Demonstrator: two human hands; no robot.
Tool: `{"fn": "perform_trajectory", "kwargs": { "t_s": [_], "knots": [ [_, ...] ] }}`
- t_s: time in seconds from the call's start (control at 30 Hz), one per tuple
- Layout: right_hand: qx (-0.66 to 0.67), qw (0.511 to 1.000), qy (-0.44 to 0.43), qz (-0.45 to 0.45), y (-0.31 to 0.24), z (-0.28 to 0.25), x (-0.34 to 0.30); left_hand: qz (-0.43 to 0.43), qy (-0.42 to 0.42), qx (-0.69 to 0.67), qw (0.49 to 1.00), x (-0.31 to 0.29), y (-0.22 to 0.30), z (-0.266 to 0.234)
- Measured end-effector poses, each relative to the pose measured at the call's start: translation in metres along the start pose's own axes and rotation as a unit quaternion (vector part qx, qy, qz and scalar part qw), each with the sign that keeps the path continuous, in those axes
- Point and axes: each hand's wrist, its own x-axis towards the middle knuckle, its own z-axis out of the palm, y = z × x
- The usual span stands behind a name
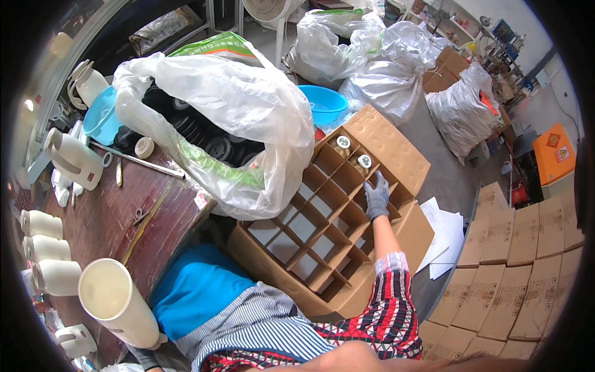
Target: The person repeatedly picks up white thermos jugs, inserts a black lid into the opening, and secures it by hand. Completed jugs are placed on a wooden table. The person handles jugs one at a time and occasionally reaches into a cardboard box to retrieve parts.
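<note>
My right hand, in a grey glove, reaches over a cardboard box with dividers. Its fingers are apart, and I see nothing held in them. Just beyond the fingertips, a round silvery-white top rises from one cell; a second such top stands in a cell farther back. Several other cells show only their bottoms or cardboard walls. At the lower left, a tall cream-white jug-like vessel leans with its round mouth toward me. Beneath its base shows a bit of my grey-gloved left hand; its fingers are hidden.
A clear plastic sack of black round parts bulges over the dark table. White jugs and cream-white containers line the table's left. Stacked cartons stand at right, near paper sheets. Blue basins and sacks lie beyond.
</note>
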Motion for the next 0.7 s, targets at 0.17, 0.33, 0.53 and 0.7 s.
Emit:
{"fn": "perform_trajectory", "kwargs": {
  "t_s": [0.17,0.33,0.53,0.7],
  "knots": [
    [-0.161,0.986,-0.033,0.037,0.005,0.049,0.093,-0.081,-0.037,-0.01,0.996,-0.016,-0.018,0.023],
    [-0.238,0.96,-0.096,0.112,0.031,0.077,0.124,-0.149,-0.06,-0.027,0.987,-0.035,-0.041,0.025],
    [-0.298,0.954,-0.023,0.003,0.035,0.11,0.107,-0.187,-0.072,-0.026,0.979,-0.038,-0.046,0.022],
    [-0.31,0.95,-0.047,0.009,0.05,0.11,0.122,-0.194,-0.082,-0.035,0.977,-0.037,-0.052,0.021]
  ]
}}
